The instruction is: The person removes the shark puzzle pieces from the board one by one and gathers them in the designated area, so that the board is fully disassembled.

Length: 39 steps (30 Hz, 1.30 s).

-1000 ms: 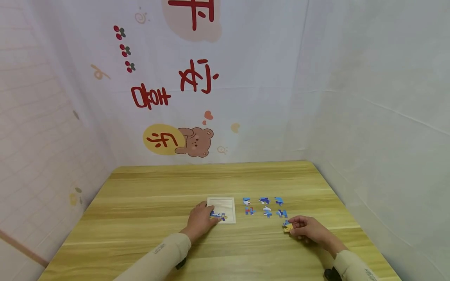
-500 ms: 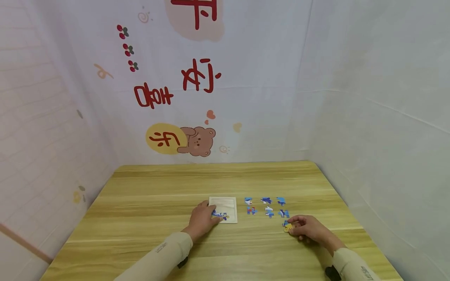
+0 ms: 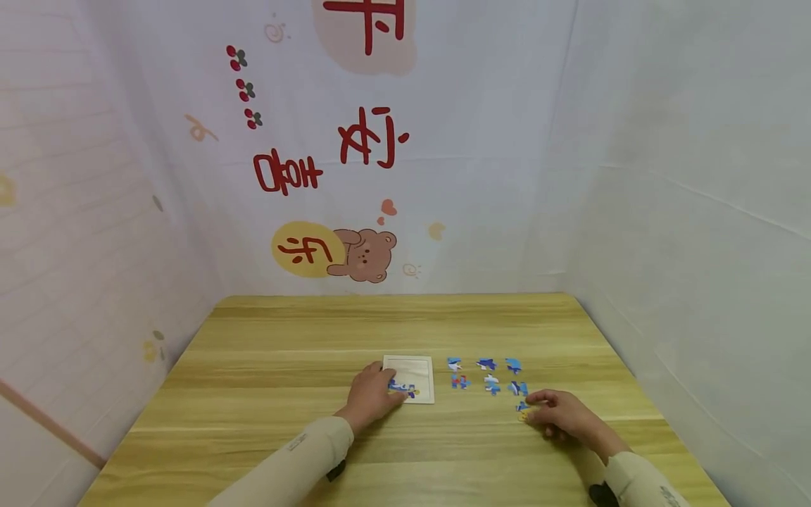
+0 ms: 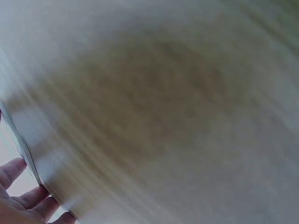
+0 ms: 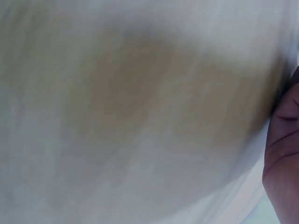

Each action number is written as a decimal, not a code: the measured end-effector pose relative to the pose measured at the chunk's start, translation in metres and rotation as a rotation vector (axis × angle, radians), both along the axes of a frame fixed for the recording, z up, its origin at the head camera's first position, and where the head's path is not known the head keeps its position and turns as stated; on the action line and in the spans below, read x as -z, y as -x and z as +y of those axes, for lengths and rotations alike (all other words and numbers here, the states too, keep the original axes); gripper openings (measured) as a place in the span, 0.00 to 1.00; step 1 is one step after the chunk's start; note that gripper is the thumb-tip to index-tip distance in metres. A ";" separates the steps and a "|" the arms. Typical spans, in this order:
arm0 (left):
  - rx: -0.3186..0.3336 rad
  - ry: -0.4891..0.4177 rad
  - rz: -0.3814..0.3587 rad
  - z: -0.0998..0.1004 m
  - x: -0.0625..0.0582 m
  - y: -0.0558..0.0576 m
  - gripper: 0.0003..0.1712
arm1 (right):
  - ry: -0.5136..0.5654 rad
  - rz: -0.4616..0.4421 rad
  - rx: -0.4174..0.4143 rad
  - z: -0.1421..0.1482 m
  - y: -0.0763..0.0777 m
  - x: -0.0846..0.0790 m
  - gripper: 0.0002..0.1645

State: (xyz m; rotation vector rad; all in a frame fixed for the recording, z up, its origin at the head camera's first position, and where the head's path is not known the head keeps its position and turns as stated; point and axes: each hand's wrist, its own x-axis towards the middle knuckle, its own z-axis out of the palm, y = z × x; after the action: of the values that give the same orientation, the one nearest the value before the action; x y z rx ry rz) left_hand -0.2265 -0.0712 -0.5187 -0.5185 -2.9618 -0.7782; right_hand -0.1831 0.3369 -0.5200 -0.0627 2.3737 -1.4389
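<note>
On the wooden table, a small white puzzle frame [image 3: 415, 370] has several blue and yellow jigsaw pieces [image 3: 403, 388] fitted along its near edge. My left hand [image 3: 370, 396] grips the frame's left side, its thumb at the near edge. In the left wrist view, fingertips [image 4: 32, 196] meet the frame's edge. To the right, my right hand [image 3: 567, 414] pinches a blue and yellow puzzle piece [image 3: 522, 413] close to the tabletop, partly hidden by the fingers. The right wrist view shows only part of that hand [image 5: 284, 154]; the piece is not visible there.
Between frame and right hand, loose puzzle pieces lie in two rows, including a red and blue one [image 3: 460, 381], a dark blue one [image 3: 486, 363] and a blue one [image 3: 518, 388]. White cloth walls [image 3: 481, 211] enclose the table [image 3: 304, 324] at back and sides.
The view has shifted slightly, so everything sits a little further right. The pinched piece has turned slightly and is more covered by the right fingers. The left hand keeps its hold on the frame.
</note>
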 end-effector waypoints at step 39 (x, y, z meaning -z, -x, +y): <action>0.057 0.002 -0.005 -0.026 0.001 0.009 0.30 | -0.039 0.232 -0.072 -0.214 0.045 0.001 0.19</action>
State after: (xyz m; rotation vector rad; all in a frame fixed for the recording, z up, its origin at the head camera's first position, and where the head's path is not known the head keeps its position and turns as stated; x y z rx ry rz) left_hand -0.2356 -0.0970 -0.5197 -0.6052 -2.9647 -0.7830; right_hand -0.2279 0.1228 -0.5207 -0.3187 2.5529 -1.4184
